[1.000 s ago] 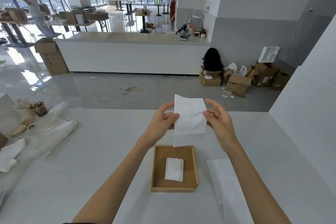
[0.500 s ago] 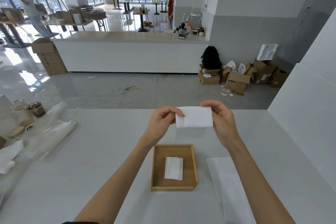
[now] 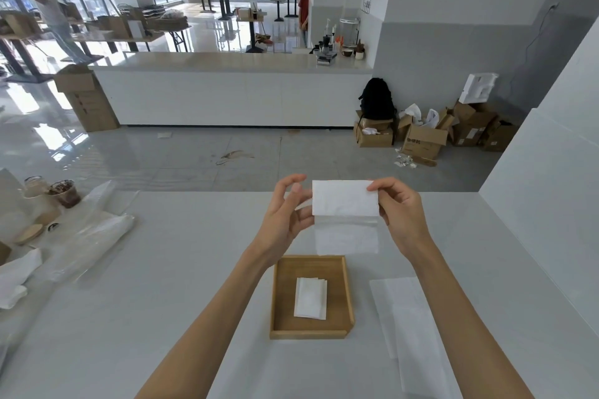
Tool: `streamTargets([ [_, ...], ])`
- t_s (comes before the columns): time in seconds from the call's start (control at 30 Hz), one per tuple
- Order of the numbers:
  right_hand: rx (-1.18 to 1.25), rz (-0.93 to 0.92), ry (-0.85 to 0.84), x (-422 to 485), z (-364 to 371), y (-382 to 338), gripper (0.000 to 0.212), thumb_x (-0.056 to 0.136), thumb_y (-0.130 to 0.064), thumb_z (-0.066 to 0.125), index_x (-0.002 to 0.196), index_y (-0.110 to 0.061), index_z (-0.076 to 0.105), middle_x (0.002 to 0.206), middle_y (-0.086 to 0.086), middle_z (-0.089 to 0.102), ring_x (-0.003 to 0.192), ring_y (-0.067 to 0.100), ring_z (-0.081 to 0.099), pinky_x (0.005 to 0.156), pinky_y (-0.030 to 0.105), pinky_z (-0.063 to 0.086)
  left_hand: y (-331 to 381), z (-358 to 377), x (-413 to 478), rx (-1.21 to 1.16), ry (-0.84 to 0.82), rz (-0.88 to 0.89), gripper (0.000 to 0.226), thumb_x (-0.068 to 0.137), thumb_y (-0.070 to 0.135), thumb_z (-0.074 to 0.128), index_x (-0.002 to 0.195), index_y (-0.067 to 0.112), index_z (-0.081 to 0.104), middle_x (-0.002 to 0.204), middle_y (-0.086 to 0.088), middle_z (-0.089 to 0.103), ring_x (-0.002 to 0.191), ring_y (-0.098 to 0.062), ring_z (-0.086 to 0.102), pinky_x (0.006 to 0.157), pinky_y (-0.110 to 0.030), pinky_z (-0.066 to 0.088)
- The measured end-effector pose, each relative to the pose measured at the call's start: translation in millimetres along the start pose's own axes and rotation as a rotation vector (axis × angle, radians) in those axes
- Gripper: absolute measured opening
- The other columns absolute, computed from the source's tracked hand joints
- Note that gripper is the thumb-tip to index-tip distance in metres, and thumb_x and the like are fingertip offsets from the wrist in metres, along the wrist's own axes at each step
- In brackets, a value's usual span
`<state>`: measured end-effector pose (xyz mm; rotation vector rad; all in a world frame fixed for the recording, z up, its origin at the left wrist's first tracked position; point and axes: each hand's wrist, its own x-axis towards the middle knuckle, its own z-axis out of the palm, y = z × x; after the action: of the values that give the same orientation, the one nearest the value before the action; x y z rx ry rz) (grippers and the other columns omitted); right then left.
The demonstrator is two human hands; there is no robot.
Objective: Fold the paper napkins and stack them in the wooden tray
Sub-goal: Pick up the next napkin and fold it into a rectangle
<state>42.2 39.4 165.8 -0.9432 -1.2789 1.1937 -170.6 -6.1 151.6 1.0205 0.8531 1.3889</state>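
White and glossy, the countertop [image 3: 162, 285] fills the lower view, with an open hall of windows and a long counter behind it. Far left on it lie crumpled plastic bags [image 3: 87, 236] beside two drink cups [image 3: 63, 193]. Toward the middle, the left hand [image 3: 285, 217] is raised above the surface, its thumb and forefinger apart near the napkin's left edge; whether the lower fingers touch the paper is hard to tell. The folded napkin [image 3: 345, 198] is held up in the air between both hands, a thinner layer hanging below its fold. Beneath it, nearer the person, sits the wooden tray [image 3: 282, 295], holding a small stack of folded napkins [image 3: 310, 298]. The right hand [image 3: 400, 207] pinches the napkin's right edge. Just right of the tray lie flat unfolded napkins [image 3: 411, 327].
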Motion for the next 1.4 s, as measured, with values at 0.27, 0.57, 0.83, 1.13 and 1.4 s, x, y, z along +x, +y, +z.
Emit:
streamTargets([
  [0.27, -0.130, -0.018, 0.006, 9, -5, 0, 0.033, 0.099, 0.002, 0.049, 0.084, -0.019, 0.070, 0.101, -0.004, 0.069, 0.092, 0.010, 0.064, 0.069, 0.017, 0.052, -7, 3, 6, 0.212, -0.031, -0.093, 0.027, 0.102, 0.015, 0.055, 0.128, 0.006, 0.059, 0.108, -0.010, 0.077, 0.098, -0.026, 0.073, 0.086, -0.034, 0.060],
  [0.57, 0.141, 0.134, -0.180, 9, -14, 9, 0.034, 0.101, -0.032, 0.045, 0.130, -0.019, 0.057, 0.118, 0.002, 0.065, 0.104, 0.019, 0.064, 0.083, 0.029, 0.054, -1, 4, 14, 0.295, 0.002, -0.041, 0.022, 0.100, 0.014, 0.060, 0.120, 0.007, 0.065, 0.098, -0.014, 0.075, 0.093, -0.027, 0.071, 0.091, -0.050, 0.058],
  [0.83, -0.041, 0.196, -0.204, 6, -1, 21, 0.041, 0.092, -0.035, 0.064, 0.132, -0.026, 0.058, 0.122, -0.003, 0.071, 0.112, 0.019, 0.069, 0.090, 0.039, 0.058, 4, -2, 14, 0.326, 0.001, -0.032, 0.027, 0.096, 0.003, 0.063, 0.123, 0.009, 0.063, 0.107, -0.007, 0.078, 0.094, -0.021, 0.075, 0.082, -0.035, 0.061],
  [1.13, -0.073, 0.151, -0.120, 7, 3, 21, 0.023, 0.096, -0.015, 0.064, 0.118, -0.022, 0.066, 0.109, 0.003, 0.077, 0.101, 0.025, 0.073, 0.088, 0.041, 0.058, 3, -9, 16, 0.279, 0.049, -0.067, 0.034, 0.095, 0.002, 0.063, 0.129, 0.008, 0.059, 0.110, -0.009, 0.077, 0.101, -0.026, 0.074, 0.085, -0.031, 0.060],
  [1.4, -0.114, 0.168, -0.044, 9, 4, 21, 0.019, 0.095, -0.018, 0.067, 0.113, -0.024, 0.066, 0.100, -0.003, 0.077, 0.092, 0.021, 0.074, 0.079, 0.039, 0.060, -7, -9, 15, 0.259, -0.003, -0.175, 0.026, 0.098, 0.005, 0.060, 0.124, 0.002, 0.062, 0.111, -0.019, 0.075, 0.102, -0.030, 0.074, 0.085, -0.034, 0.061],
])
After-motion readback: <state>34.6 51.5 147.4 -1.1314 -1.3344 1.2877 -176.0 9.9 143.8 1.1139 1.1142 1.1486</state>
